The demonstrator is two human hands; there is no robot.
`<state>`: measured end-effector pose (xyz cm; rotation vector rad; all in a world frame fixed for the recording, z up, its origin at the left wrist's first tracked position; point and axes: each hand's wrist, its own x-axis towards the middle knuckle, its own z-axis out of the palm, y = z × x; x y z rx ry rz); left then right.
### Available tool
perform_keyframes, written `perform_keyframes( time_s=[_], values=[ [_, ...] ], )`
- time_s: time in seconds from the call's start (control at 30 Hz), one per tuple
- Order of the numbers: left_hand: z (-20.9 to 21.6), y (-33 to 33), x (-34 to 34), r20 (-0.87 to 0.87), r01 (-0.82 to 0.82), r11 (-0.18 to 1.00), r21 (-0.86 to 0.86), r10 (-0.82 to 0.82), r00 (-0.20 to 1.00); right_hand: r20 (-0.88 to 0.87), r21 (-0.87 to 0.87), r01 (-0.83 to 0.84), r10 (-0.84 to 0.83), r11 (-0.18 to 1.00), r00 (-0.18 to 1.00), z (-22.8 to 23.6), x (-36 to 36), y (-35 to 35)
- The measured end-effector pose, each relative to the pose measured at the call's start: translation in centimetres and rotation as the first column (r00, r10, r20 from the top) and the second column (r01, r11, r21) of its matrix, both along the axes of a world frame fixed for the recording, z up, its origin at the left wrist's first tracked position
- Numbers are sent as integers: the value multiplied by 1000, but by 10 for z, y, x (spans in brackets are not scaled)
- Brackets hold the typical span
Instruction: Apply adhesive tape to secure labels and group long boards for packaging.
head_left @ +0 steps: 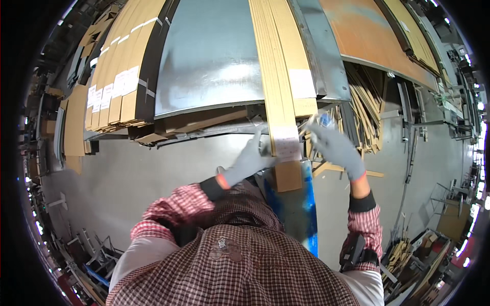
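A long, narrow cardboard package lies lengthwise before me, its near end reaching out over the metal bench's front edge. A white label covers part of that end, above a bare brown flap. My left hand, in a grey glove, is beside the package's left edge with thumb and fingers apart. To the right of the package, my right hand, also gloved in grey, has its fingers closed at a small blue and whitish thing, blurred and partly hidden. Another labelled cardboard piece lies alongside the package.
Stacked long cartons with white straps stand at the left of the metal bench top. An orange-brown board is at the far right. Wooden strips lean below it. A blue-edged stand is under the package's near end.
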<state>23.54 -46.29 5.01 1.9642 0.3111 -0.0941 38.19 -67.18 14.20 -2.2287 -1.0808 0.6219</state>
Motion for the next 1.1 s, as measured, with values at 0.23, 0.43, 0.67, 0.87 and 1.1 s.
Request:
perform_keyframes(
  time_s=[0.23,0.43,0.67,0.87,1.1],
  values=[
    [60,20,0,-135,179,774,-607,-322,937,31,51,-401,400,914,916,-2,-49,33],
    [53,19,3,-144,85,739,-669,-241,960,-44,137,-455,465,880,884,-27,-36,24],
    [33,51,6,-188,68,871,-486,-181,965,-485,-43,76,-87,996,870,-10,28,-31],
    [40,-3,32,2,254,947,-195,-259,966,-327,-106,-165,122,981,937,11,-15,22],
    [38,43,24,-153,89,708,-701,-271,950,-449,-83,-50,7,995,893,3,2,17]
  ],
)
